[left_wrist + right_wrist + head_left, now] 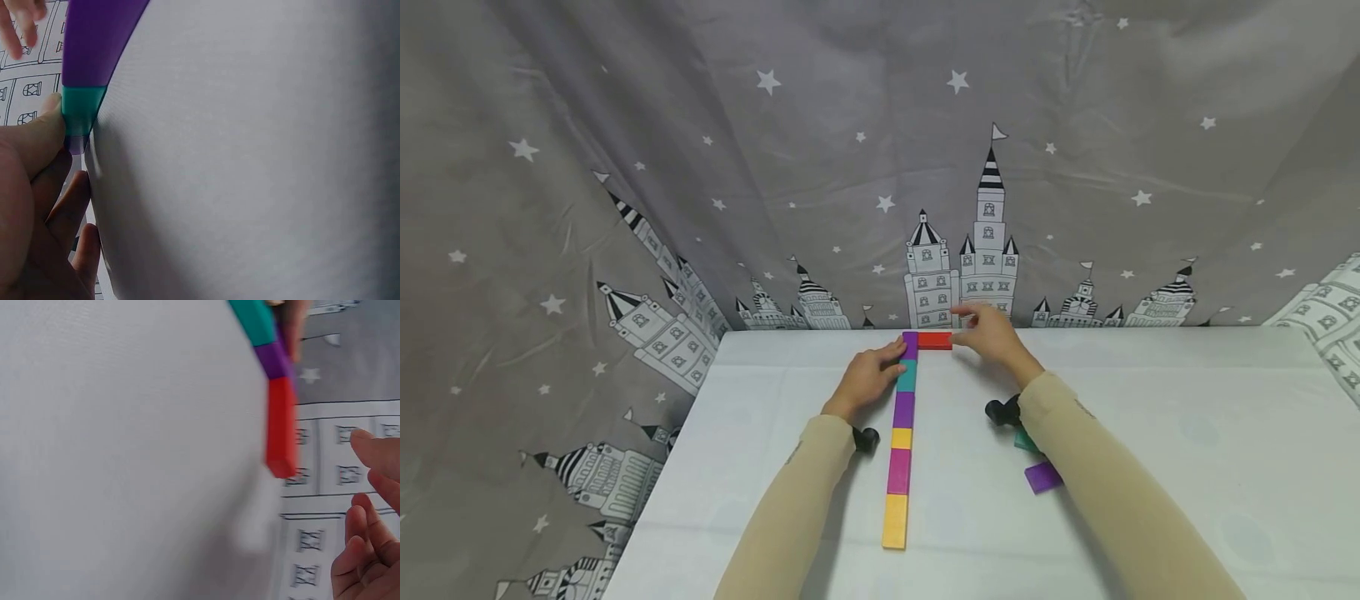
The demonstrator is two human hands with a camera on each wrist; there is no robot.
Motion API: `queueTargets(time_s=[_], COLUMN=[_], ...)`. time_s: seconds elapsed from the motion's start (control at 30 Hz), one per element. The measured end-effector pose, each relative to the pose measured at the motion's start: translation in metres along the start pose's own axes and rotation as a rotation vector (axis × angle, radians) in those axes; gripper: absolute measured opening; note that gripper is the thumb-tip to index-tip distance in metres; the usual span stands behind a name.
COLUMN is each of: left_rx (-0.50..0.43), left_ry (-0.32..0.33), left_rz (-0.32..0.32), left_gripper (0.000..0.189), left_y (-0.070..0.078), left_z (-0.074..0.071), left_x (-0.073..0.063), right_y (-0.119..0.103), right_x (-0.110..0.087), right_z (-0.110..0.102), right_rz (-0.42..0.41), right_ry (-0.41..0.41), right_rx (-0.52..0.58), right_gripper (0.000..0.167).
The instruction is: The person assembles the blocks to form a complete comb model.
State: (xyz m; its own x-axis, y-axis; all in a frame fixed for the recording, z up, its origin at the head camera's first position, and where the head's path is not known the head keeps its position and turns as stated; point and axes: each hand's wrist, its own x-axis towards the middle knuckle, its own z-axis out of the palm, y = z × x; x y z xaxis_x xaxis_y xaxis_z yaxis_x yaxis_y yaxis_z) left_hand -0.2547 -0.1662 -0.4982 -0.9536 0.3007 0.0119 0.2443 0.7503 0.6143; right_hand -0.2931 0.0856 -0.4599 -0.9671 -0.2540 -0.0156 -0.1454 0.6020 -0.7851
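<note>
A straight row of coloured blocks runs away from me: a long yellow block [895,522], a magenta block [898,472], a small yellow block [902,438], a purple block [904,410], a teal block [906,376] and a far purple block [910,345]. A red block [935,341] extends rightward from the far purple one. My left hand [863,379] touches the left side of the row, thumb at the teal block, fingers at the far purple one. Just off the red block's right end is my right hand [992,337], holding nothing, its fingers loosely bent.
A teal block [1026,441] and a purple block [1042,477] lie partly under my right forearm. The white table [1150,400] ends at a grey curtain [850,108] printed with castles and stars, right behind the red block.
</note>
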Motion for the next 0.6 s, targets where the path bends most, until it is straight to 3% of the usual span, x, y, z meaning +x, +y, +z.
queueTargets(time_s=[0.27,0.6], left_rx=[0.002,0.012], left_ry=[0.005,0.005], left_rz=[0.008,0.029], left_gripper=[0.049,0.05], left_y=[-0.001,-0.001], left_z=[-0.001,-0.001], left_x=[-0.001,-0.001], right_y=[-0.007,-0.001], right_x=[-0.026,-0.071], right_z=[-0.029,-0.053], right_rz=[-0.061,-0.123], right_ry=[0.025,0.061], right_rx=[-0.03,-0.089], right_gripper=[0.052,0.05])
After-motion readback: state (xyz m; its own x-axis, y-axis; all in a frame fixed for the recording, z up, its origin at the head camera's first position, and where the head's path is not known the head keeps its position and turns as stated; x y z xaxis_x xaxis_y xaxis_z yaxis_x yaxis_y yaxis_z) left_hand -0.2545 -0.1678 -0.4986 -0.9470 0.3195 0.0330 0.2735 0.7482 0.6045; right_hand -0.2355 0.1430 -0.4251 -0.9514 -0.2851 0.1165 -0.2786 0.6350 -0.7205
